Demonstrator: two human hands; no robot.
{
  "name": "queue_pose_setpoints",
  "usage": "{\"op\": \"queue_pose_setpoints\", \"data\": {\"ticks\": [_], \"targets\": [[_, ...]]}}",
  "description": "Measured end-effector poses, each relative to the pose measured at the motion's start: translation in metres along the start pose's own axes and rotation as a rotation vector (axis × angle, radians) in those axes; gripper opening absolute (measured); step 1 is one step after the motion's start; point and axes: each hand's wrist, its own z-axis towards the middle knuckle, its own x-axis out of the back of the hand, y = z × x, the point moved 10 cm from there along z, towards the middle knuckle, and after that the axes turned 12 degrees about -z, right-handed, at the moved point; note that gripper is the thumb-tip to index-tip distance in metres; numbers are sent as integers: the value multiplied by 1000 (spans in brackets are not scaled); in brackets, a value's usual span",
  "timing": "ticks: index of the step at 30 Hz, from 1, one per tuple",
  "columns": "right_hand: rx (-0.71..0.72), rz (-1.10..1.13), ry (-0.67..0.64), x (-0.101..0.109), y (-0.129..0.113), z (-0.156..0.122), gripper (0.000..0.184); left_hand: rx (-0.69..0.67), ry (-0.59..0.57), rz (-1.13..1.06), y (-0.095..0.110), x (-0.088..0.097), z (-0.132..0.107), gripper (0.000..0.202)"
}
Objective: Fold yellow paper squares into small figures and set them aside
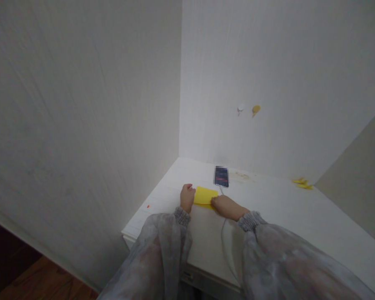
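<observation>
A sheet of yellow paper [205, 195], with a fold along its near side, is between my two hands over the white table. My left hand [187, 197] has its fingers closed at the paper's left edge. At the lower right corner, my right hand [227, 206] pinches the paper with its fingertips. Part of the paper's near flap shows below the fold. A phone [221, 176] with a blurred screen lies just beyond the paper, and a white cable [224, 241] runs from it past my right wrist.
Folded yellow paper pieces [303, 183] lie at the table's far right. A small orange bit [148, 206] is near the left edge. Walls border the white table [278, 212] on the left and back. Two hooks, one white [240, 108] and one yellow [256, 109], are on the back wall.
</observation>
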Motion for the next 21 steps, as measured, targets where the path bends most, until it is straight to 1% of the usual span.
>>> {"op": "queue_pose_setpoints", "data": {"ticks": [7, 13, 16, 21], "targets": [[-53, 51, 36, -3, 8, 6, 21, -10, -16, -56, -6, -5, 1, 26], [-125, 162, 110, 1, 30, 9, 25, -10, 7, -136, -12, 0, 5, 23], [-164, 229, 169, 8, 44, 2, 24, -10, 16, -202, -10, 3, 7, 22], [-280, 286, 288, 24, 66, -17, 32, 7, 2, -295, -9, 3, 10, 19]]}}
